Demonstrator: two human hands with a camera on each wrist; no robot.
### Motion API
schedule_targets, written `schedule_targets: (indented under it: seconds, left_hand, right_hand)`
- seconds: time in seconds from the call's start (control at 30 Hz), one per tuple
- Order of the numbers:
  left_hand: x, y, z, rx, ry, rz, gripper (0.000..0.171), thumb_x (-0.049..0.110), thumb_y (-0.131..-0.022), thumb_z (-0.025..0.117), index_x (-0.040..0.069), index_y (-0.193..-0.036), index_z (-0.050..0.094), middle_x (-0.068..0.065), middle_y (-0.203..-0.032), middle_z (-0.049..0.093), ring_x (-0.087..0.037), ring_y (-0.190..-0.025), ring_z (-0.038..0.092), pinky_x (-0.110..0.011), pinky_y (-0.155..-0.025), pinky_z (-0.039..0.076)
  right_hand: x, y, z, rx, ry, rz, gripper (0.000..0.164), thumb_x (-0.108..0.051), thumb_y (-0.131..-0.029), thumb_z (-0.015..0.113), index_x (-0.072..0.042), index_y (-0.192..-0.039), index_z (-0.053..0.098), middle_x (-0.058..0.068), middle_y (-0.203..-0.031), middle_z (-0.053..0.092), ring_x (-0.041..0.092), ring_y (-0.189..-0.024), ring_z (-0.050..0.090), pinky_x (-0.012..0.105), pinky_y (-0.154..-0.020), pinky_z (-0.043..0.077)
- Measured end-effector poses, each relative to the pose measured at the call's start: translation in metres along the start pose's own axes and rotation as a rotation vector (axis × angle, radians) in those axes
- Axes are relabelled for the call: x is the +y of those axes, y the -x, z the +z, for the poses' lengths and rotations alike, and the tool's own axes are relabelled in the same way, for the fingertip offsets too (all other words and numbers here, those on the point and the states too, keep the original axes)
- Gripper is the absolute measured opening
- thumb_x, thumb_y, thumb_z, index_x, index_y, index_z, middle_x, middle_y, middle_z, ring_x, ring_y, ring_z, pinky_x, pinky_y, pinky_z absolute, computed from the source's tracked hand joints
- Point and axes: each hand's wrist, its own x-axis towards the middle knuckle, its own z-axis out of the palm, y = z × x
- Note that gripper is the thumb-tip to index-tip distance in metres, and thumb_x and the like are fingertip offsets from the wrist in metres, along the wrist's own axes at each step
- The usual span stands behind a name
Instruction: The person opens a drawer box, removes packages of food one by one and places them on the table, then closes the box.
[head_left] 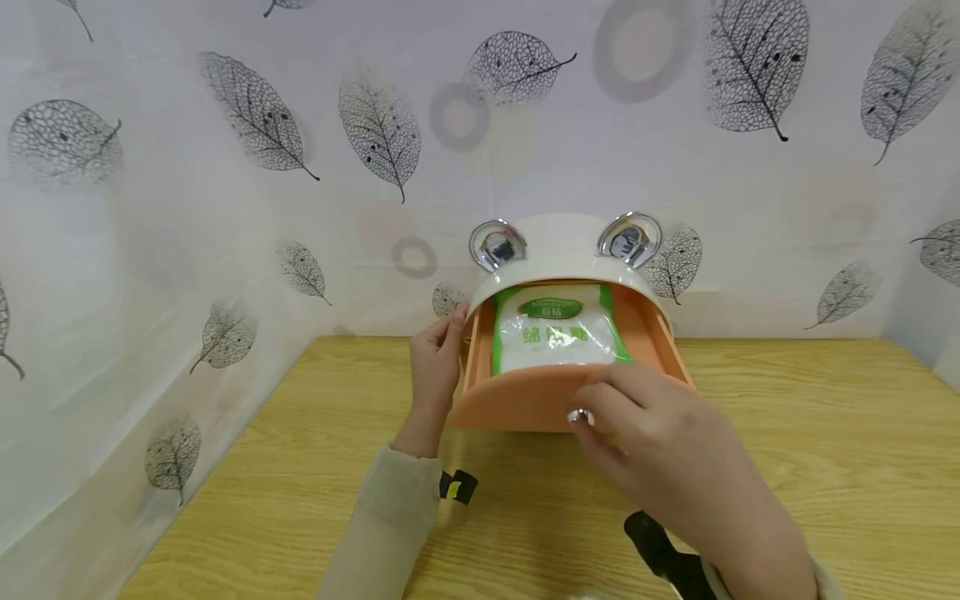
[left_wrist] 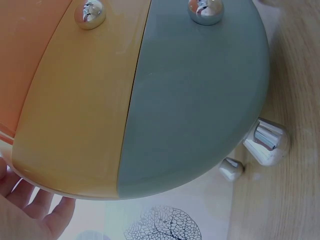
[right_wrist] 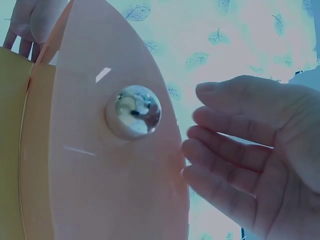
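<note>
On wood-grain worktop (head_left: 810, 442), a white domed plastic cabinet (head_left: 562, 240) is seemingly steadied by left hand (head_left: 435, 367), fingers (left_wrist: 61, 214) extended; right hand (head_left: 671, 433) half-open, empty.

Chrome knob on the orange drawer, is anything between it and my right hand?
Nothing visible: in the right wrist view, your right hand is apart from the chrome knob on the orange drawer, and no object crosses the gap.

Head view: from above, facing forward and down over wood-grain tabletop (head_left: 285, 517) to leaf-print backdrop (head_left: 450, 183); widest, farthest. Wrist views: both close, scene turned sideways; left faces grey-green drawer front (left_wrist: 200, 100), right faces orange drawer front (right_wrist: 115, 190). Head and right wrist views share orange drawer front, left hand (head_left: 437, 367), right hand (head_left: 667, 442).
</note>
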Motion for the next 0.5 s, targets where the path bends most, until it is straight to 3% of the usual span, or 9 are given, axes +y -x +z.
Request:
schedule_targets:
  seconds: [0.1, 0.2, 0.4, 0.5]
  left_hand:
    - [-0.001, 0.000, -0.001, 0.005, 0.001, 0.001, 0.029, 0.018, -0.091, 0.051, -0.003, -0.109, 0.060, -0.012, -0.112, 0.058, -0.018, -0.106, 0.052, -0.030, -0.087, 0.043]
    - [-0.002, 0.000, 0.000, 0.006, 0.000, -0.001, 0.029, 0.019, -0.090, 0.051, -0.002, -0.108, 0.060, -0.012, -0.111, 0.058, -0.017, -0.107, 0.052, -0.029, -0.088, 0.043]
    - [-0.002, 0.002, 0.001, 0.005, 0.016, -0.004, 0.028, 0.017, -0.090, 0.052, -0.003, -0.108, 0.060, -0.013, -0.111, 0.058, -0.018, -0.107, 0.052, -0.029, -0.089, 0.042]
    - [-0.001, 0.001, 0.000, 0.009, 0.019, 0.000, 0.028, 0.017, -0.090, 0.052, -0.003, -0.108, 0.060, -0.013, -0.111, 0.058, -0.018, -0.108, 0.051, -0.029, -0.089, 0.041]
  right_hand:
    - [0.003, 0.002, 0.000, 0.063, -0.032, 0.004, 0.012, -0.026, -0.083, 0.057, -0.017, -0.085, 0.064, -0.008, -0.090, 0.056, 0.008, -0.078, 0.054, 0.025, -0.056, 0.047]
    - [0.004, 0.003, -0.003, 0.121, -0.044, 0.025, 0.013, -0.025, -0.076, 0.066, -0.016, -0.086, 0.066, -0.008, -0.090, 0.058, 0.010, -0.078, 0.055, 0.026, -0.058, 0.049]
    - [0.010, 0.004, -0.010, 0.243, -0.055, 0.083, 0.026, -0.033, -0.081, 0.060, -0.008, -0.082, 0.067, 0.000, -0.087, 0.061, 0.015, -0.071, 0.059, 0.016, -0.067, 0.046]
    - [0.032, 0.018, -0.002, 0.231, -0.056, 0.130, 0.023, -0.031, -0.077, 0.065, -0.011, -0.088, 0.068, -0.001, -0.091, 0.062, 0.017, -0.075, 0.059, 0.018, -0.069, 0.046]
